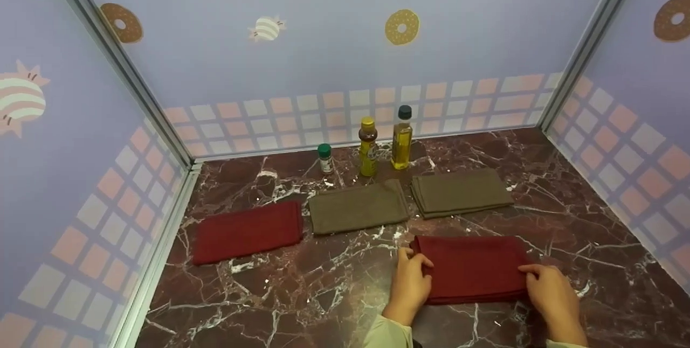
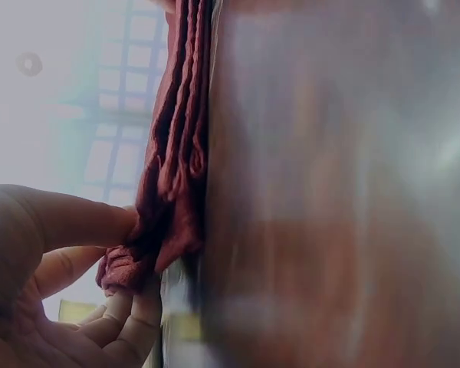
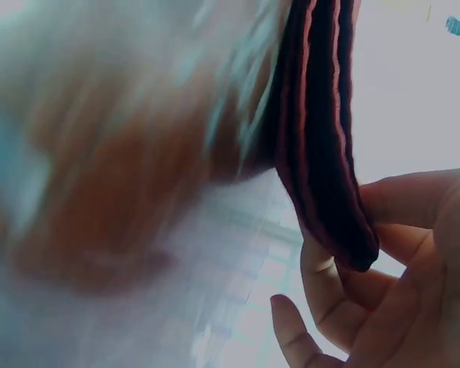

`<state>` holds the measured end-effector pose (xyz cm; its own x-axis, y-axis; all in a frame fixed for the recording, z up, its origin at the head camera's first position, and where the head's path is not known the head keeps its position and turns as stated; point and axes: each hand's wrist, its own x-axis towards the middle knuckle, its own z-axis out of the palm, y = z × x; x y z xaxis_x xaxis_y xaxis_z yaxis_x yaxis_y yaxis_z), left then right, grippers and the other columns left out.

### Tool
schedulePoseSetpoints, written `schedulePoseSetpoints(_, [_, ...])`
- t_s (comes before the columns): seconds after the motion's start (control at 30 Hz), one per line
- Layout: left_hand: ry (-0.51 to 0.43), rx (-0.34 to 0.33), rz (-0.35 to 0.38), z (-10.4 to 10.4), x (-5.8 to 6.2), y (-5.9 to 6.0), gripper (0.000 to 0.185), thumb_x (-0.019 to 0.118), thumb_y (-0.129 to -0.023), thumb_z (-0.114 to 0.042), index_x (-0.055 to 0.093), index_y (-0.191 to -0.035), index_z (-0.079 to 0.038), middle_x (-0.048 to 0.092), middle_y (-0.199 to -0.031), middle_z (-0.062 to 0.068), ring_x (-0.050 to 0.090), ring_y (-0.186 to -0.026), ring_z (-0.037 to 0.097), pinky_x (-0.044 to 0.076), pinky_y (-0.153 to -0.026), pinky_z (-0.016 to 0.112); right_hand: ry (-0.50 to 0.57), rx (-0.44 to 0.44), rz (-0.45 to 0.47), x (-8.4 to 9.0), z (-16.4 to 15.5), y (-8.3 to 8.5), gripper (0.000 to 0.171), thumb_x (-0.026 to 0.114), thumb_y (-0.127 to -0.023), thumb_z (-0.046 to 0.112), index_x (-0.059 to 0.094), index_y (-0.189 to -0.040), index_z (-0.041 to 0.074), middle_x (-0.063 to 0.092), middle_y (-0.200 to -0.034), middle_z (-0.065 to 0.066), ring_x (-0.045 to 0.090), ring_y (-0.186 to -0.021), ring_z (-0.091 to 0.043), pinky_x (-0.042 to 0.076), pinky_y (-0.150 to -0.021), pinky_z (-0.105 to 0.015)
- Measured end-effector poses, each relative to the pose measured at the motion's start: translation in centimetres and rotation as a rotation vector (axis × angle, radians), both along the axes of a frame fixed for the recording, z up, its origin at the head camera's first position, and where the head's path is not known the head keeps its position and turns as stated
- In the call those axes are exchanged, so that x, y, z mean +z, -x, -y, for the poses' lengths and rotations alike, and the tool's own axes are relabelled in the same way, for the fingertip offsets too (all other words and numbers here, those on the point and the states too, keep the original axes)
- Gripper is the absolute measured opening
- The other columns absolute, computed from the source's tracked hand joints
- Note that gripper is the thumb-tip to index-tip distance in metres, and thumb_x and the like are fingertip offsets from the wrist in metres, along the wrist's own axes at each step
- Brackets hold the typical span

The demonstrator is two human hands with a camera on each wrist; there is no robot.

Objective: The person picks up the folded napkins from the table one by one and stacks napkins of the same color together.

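The left hand (image 1: 412, 282) and right hand (image 1: 553, 290) grip opposite short ends of the folded red cloth (image 1: 474, 268), which lies between the two sets of fingers. At the left end, the fingers are closed to the thickness of the stacked layers, pinching a crumpled edge from both faces. At the right end, the fingers are likewise closed on the layered edge; one finger stands apart from the fabric. Whether the cloth's underside touches the marbled tabletop (image 1: 302, 305) cannot be determined. Left of the left fingers and well apart lies a second red cloth (image 1: 248, 232), folded flat. Beyond the left fingers, slightly left, lies an olive cloth (image 1: 358, 208); a second olive cloth (image 1: 462, 193) lies ahead, between the lines of both hands. Farther from the fingers, upright, stand a green-capped jar (image 1: 325, 160), a yellow-capped bottle (image 1: 368, 151) and a dark-capped bottle (image 1: 402, 143). The patterned wall (image 1: 323, 62) stands behind them.
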<state>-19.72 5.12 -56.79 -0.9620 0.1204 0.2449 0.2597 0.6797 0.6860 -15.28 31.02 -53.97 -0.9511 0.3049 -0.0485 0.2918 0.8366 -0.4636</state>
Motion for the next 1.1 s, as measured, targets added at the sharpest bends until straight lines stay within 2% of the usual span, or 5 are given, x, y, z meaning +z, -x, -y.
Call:
schedulePoseSetpoints(0.1, [0.016,0.032,0.017,1.5,0.2,0.5,0.02,0.071,-0.067,-0.005,0.067,-0.08,-0.02,0.045,-0.109,0.004,0.055,-0.087,0.023,0.046,-0.063,0.03,0.023,0.017,-0.026,-0.1,1.4,0.8,0.029,0.047,-0.087,0.013,0.066,-0.109,0.009,0.05,-0.114,-0.029,0.052,-0.089,-0.045,0.04,-0.065,-0.05])
schedulePoseSetpoints(0.23, [0.03,0.063,0.026,3.8,0.4,1.2,0.019,0.07,-0.069,-0.005,0.067,-0.083,-0.018,0.044,-0.11,0.004,0.057,-0.082,0.022,0.045,-0.059,0.028,0.039,0.04,-0.111,-0.4,3.5,1.9,0.028,0.049,-0.087,0.013,0.066,-0.109,0.01,0.052,-0.116,-0.026,0.052,-0.095,-0.043,0.039,-0.07,-0.052])
schedulePoseSetpoints(0.43, [0.04,0.15,-0.04,7.7,0.5,1.9,0.021,0.07,-0.067,-0.002,0.068,-0.083,-0.015,0.045,-0.111,0.006,0.058,-0.075,0.023,0.046,-0.058,0.029,0.068,0.112,-0.241,-0.6,7.2,3.7,0.025,0.053,-0.087,0.01,0.067,-0.107,0.01,0.057,-0.108,-0.018,0.052,-0.1,-0.039,0.038,-0.079,-0.052])
schedulePoseSetpoints(0.77, [0.048,0.28,-0.092,14.4,1.0,2.1,0.022,0.07,-0.069,0.0,0.069,-0.086,-0.014,0.045,-0.116,0.009,0.059,-0.072,0.026,0.047,-0.06,0.036,0.021,0.253,-0.405,-0.6,13.6,6.2,0.02,0.062,-0.083,0.013,0.071,-0.101,0.015,0.058,-0.096,-0.002,0.058,-0.085,-0.022,0.044,-0.069,-0.041])
schedulePoseSetpoints(1.1, [0.049,0.412,-0.077,20.5,1.3,1.8,0.023,0.069,-0.071,0.001,0.069,-0.088,-0.015,0.043,-0.12,0.008,0.057,-0.077,0.029,0.046,-0.062,0.039,-0.011,0.398,-0.444,-0.8,19.5,8.4,0.02,0.064,-0.082,0.016,0.071,-0.1,0.019,0.058,-0.096,0.002,0.06,-0.084,-0.019,0.047,-0.066,-0.038])
